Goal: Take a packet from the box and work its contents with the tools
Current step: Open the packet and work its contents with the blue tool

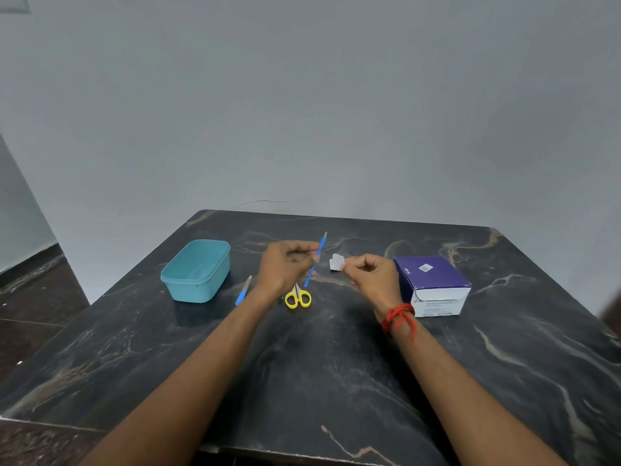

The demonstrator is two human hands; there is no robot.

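dim even light, soft shadows, wide-angle edge bending, slight blur throughout

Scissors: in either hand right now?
No, the yellow scissors lie on the table, while the left hand grips a blue-handled tool and the right hand pinches a small white packet.

Bare indoor room, likely a home: plain grey painted wall (302,95), black marble table (336,381), dark tiled floor (30,297).
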